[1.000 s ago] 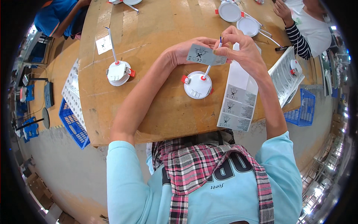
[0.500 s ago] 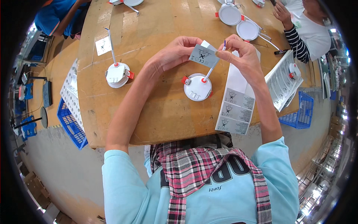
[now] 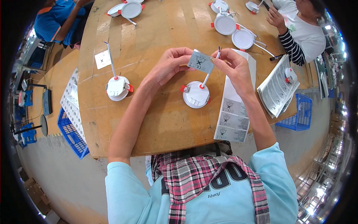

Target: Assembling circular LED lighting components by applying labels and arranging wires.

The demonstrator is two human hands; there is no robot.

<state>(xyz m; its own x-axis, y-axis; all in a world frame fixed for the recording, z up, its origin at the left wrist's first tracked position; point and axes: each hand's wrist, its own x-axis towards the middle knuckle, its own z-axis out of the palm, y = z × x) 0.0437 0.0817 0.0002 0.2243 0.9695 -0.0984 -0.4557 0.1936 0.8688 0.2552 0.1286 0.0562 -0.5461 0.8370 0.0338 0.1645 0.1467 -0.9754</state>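
Observation:
A silver-grey sticker label (image 3: pixel 200 61) with black print is stretched between my two hands above the table. My left hand (image 3: pixel 169 65) pinches its left edge between thumb and fingers. At its right edge, my right hand (image 3: pixel 235 69) has thumb and forefinger closed on the label against a white cable (image 3: pixel 206 79). That cable rises from a round white downlight (image 3: pixel 196 95) with red-tipped spring clips, lying back side up below my hands. Further left, a second downlight (image 3: pixel 118 89) has its cable upright, with a label (image 3: pixel 103 59) on it.
A label strip (image 3: pixel 234 112) lies by my right forearm. Right of it sits a stack of label sheets (image 3: pixel 278 87) with a downlight on top. More downlights (image 3: pixel 225 25) lie at the far side. Two people sit across the table. Blue crates (image 3: pixel 72 132) stand beside the table.
My hands have come slightly lower, and the label is now flatter, its folded white flap less visible. The whole view has shifted a little, showing more of the far table.

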